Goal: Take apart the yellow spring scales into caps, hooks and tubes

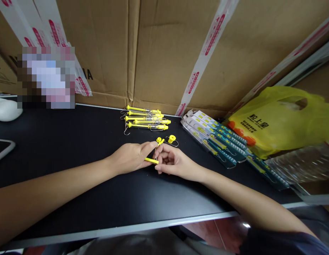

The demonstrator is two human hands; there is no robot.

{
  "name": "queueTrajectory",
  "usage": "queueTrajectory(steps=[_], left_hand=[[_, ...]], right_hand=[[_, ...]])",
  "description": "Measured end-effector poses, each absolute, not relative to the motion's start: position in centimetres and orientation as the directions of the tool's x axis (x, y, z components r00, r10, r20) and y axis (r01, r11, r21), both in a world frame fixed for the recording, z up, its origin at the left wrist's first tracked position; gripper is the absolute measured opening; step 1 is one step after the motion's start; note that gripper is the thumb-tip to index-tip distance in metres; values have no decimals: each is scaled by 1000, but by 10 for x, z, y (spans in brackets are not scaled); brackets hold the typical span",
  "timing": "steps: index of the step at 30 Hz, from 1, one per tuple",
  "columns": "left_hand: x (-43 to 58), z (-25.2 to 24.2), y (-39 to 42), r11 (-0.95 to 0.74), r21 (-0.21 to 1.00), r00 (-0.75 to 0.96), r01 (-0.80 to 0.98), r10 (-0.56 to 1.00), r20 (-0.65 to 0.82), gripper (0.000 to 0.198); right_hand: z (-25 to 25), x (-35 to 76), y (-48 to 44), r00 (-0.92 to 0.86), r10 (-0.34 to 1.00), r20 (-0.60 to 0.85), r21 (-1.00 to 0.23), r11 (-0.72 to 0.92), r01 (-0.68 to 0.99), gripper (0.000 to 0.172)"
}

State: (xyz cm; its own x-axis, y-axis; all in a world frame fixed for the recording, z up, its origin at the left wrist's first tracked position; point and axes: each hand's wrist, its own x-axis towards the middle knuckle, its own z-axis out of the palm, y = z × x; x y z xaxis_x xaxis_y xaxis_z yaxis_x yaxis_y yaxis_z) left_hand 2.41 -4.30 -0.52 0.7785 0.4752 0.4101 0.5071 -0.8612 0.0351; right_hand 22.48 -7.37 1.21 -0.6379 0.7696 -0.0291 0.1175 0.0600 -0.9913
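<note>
My left hand and my right hand meet at the middle of the black table. Together they pinch a small yellow stick-shaped part with a thin metal wire. My left fingers close on its left end, my right fingers curl round the right side. A yellow cap with a wire hook and another small yellow piece lie just beyond my fingers. Farther back lies a pile of several assembled yellow tube-shaped pieces with hooks.
A fan of flat printed packaging cards lies to the right. A yellow plastic bag and clear plastic bags sit at far right. Cardboard boxes form a wall behind the table. A white object rests at far left.
</note>
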Motion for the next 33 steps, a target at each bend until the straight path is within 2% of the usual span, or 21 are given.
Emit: queueTrajectory(steps=[12,16,22,27,31,33], left_hand=[[25,0,-45,-848,1,808,530,505,304,37],[24,-1,-44,-834,30,793,551,535,290,41],[23,-4,-43,-827,85,775,555,552,307,42],[24,-2,-43,-841,27,795,540,520,311,41],[25,-2,-44,-854,-12,801,520,482,356,43],[25,-2,-44,-867,-14,809,498,458,369,47]], right_hand=[[11,222,-79,-609,793,20,-959,186,211,25],[9,223,-79,-611,791,24,-956,196,216,28],[5,225,-77,-600,799,53,-939,245,243,24],[5,225,-80,-604,795,60,-934,259,247,33],[9,225,-81,-610,787,94,-950,255,182,24],[11,225,-80,-589,804,81,-958,226,177,27]])
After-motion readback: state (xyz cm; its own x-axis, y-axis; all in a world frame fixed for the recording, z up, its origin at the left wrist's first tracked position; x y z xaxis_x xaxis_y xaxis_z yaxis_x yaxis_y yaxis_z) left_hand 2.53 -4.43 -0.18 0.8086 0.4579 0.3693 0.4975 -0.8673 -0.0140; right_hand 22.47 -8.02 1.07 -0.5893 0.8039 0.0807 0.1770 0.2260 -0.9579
